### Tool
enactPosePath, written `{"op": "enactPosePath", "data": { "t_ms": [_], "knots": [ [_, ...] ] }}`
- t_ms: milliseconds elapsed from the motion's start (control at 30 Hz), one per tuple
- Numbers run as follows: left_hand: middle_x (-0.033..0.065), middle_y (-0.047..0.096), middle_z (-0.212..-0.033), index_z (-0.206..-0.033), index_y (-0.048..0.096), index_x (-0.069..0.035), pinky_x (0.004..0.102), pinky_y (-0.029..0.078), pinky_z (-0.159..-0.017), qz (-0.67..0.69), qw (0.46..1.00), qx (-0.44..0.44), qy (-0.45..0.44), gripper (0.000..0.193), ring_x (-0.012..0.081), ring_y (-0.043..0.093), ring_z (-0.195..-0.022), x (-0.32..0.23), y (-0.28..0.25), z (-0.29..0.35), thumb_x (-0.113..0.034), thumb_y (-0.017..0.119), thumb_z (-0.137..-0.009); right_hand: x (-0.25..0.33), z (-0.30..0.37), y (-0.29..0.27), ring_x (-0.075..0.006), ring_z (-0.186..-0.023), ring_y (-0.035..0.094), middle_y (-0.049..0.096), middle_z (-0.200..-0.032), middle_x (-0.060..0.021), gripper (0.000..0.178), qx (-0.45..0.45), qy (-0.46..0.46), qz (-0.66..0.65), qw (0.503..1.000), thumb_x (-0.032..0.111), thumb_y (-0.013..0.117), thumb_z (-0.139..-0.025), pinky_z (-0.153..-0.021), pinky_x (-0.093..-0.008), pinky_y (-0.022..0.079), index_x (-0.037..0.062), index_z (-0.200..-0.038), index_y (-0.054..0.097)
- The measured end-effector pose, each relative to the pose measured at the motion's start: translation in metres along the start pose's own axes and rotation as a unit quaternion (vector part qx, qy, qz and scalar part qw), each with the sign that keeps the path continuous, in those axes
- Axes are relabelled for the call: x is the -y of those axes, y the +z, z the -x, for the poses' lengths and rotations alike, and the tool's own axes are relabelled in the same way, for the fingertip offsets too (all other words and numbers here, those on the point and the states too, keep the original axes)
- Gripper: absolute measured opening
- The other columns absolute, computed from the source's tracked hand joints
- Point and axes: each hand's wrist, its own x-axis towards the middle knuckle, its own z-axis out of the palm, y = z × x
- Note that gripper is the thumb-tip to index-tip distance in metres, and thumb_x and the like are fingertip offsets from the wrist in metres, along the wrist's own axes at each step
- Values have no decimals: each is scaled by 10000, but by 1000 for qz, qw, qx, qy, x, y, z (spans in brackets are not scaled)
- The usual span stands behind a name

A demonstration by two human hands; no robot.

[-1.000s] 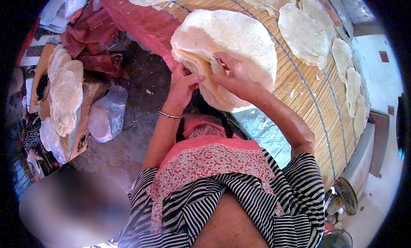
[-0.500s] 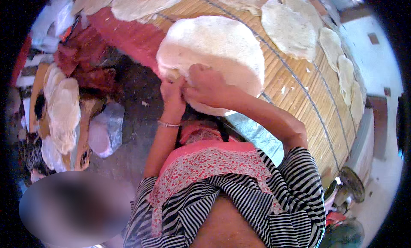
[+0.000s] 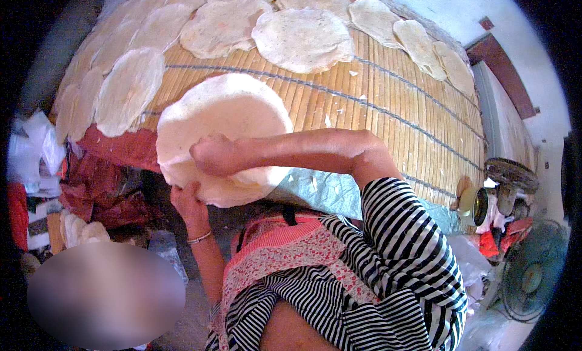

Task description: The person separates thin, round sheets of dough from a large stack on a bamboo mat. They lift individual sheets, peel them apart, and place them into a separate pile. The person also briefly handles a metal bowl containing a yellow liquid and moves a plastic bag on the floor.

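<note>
A large, pale round flatbread (image 3: 224, 102) lies at the near edge of the slatted mat, overhanging it towards me. It looks like more than one layer, with a fold along its near part. My left hand (image 3: 189, 199) pinches its near left rim from below, fingers partly hidden. Over the middle of the flatbread my right hand (image 3: 219, 157) is closed, seemingly on a lifted edge of the top layer; the fingertips are hidden beneath the hand. My right forearm crosses above the mat from the right.
Several more flatbreads (image 3: 302, 40) lie spread along the far and left parts of the bamboo mat (image 3: 339, 96). Red cloth (image 3: 124, 148) and blue-green sheeting (image 3: 321, 190) edge it. At right stand a metal tin (image 3: 473, 207) and a fan (image 3: 530, 278). Plastic bags sit at left.
My view has shifted, showing more of the mat and its flatbreads. My right hand has moved apart from my left, away from the near rim and over the flatbread's middle. The left still grips the rim.
</note>
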Motion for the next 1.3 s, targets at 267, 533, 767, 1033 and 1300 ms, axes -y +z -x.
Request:
{"op": "enactPosePath", "data": {
  "t_ms": [267, 533, 767, 1033, 1300],
  "knots": [
    [102, 534, -890, -895, 500, 74, 352, 451, -750, 66, 995, -58, -55, 309, 242, 537, -822, 41, -68, -21, 43, 458, -591, -123, -14, -144, -137, -597, 481, 541, -624, -86, 136, -204, 164, -270, 926, 64, 531, -689, -540, -306, 405, -5, -572, 543],
    [101, 524, -875, -823, 492, 67, 348, 457, -739, 75, 995, -13, -58, 248, 211, 531, -810, 36, -117, -35, 23, 455, -581, -248, 173, -251, -185, -658, 515, 546, -730, -93, 152, -381, 138, -436, 804, 114, 531, -714, -592, -315, 430, -29, -754, 561],
    [56, 492, -746, -667, 467, 10, 324, 461, -700, 73, 993, -24, -89, 91, 193, 525, -723, 31, -109, -32, 9, 461, -576, -417, 412, -166, -212, -681, 551, 568, -826, -70, 211, -520, 336, -479, 623, 181, 486, -733, -648, -309, 444, 18, -846, 557],
    [97, 527, -871, -870, 495, 39, 361, 436, -807, 94, 984, -18, -152, 306, 249, 518, -846, 25, -131, -28, 32, 446, -569, -335, 385, -134, -244, -618, 552, 532, -793, -147, 400, -589, 512, -285, 557, -71, 574, -527, -489, -377, 462, -69, -909, 459],
    [92, 523, -863, -826, 493, 24, 355, 442, -781, 105, 985, 21, -133, 232, 232, 519, -843, 40, -165, -38, 12, 463, -597, -278, 345, -171, -326, -1130, 334, 414, -1120, -176, 466, -282, 609, 212, 711, 102, 534, -655, -869, -471, 313, 60, -1098, 396]
  ]
}}
